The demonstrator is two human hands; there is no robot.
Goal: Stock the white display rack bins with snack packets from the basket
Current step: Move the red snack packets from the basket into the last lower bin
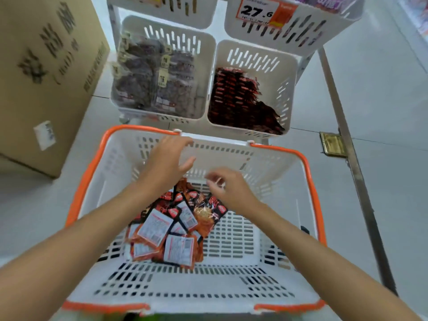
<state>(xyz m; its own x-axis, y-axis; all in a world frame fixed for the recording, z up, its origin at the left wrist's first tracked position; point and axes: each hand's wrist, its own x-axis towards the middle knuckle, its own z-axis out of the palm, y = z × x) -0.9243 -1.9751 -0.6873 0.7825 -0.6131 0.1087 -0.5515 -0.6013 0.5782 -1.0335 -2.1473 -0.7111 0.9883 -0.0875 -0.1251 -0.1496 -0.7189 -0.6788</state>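
Hovering by the far rim of the basket (pixel 310 181), left hand (pixel 170 158) is spread loose; right hand (pixel 228 188) curled, too blurry to tell if it's pinching anything; snack packets (pixel 171 230), orange-black with white label backs, heaped left of the basket's middle.

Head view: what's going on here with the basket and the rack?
A person reaches both bare hands over a white basket holding a pile of snack packets. The left hand is open near the far rim; the right hand is blurred, so its grip is unclear. Ahead, the rack's lower right bin is partly filled with red-and-black packets.
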